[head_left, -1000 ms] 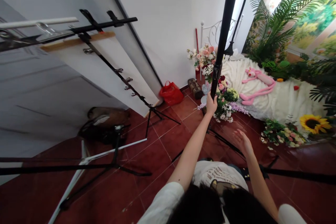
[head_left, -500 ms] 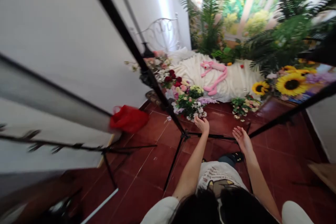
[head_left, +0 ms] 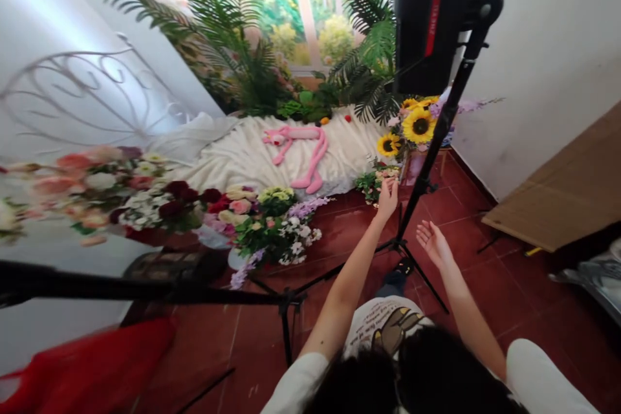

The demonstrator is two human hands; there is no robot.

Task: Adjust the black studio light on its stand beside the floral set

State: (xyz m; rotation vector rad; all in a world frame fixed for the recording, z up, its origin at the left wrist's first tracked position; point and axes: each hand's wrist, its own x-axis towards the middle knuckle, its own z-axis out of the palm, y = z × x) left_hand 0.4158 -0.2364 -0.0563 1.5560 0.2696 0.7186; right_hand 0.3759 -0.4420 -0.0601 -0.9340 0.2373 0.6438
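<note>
One red bag [head_left: 97,362], blurred, lies at the lower left, below a black pole [head_left: 145,284] that runs in from the left edge to tripod legs. Above the pole, pink, white and dark red flowers [head_left: 266,226] spread toward the middle. Behind them, a pink toy [head_left: 317,158] lies on a cream blanket [head_left: 228,155]. Right of centre, the left hand [head_left: 387,199] is raised, fingers partly bent, with nothing visible in its grasp. Just beyond it, the black light stand [head_left: 421,182] rises in the gap between the hands, touching neither, and carries a large black lamp [head_left: 422,32]. To its right, the right hand [head_left: 433,244] is palm up, loosely open and bare. A brown board [head_left: 557,187] leans farther right.
</note>
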